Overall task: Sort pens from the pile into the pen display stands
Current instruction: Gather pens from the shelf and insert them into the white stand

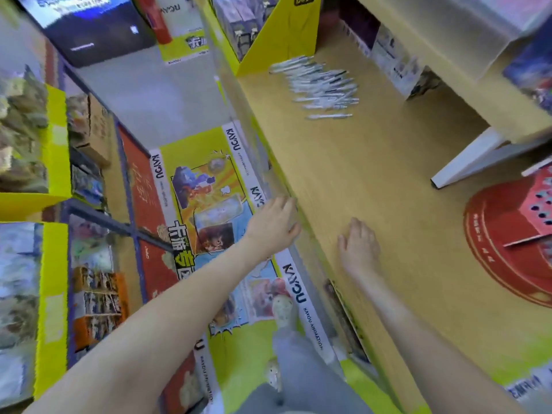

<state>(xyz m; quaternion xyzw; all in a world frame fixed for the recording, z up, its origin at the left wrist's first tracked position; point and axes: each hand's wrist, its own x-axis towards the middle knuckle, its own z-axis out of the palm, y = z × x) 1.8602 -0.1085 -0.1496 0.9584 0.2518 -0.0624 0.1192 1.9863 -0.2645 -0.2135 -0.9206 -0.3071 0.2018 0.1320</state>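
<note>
The pile of pens lies far up the wooden tabletop, close to its back end and just beside a yellow cardboard divider. The pens are pale with darker parts. Nearly all of them lie flat and side by side, with their long axes running across the tabletop's width, a little slanted. Together they form a loose band that trails away from the divider toward the person. One pen lies slightly apart at the near end of the band, pointing the same way as the rest. Blur hides which end of any pen is the tip.

Both hands are well apart from the pile and neither holds a pen. The left hand is at the front edge of the tabletop. Its grip is narrow, with the fingers bent over that edge, though blur softens the detail. The right hand rests palm down on the wood, its grip wide, with the fingers loosely spread and nothing under them.

To the right of the right hand stands a round red display stand, on the tabletop, with a red panel of dark holes above its base. A higher shelf hangs over the back of the tabletop on a white bracket, and boxes sit under it, near the pens.
</note>
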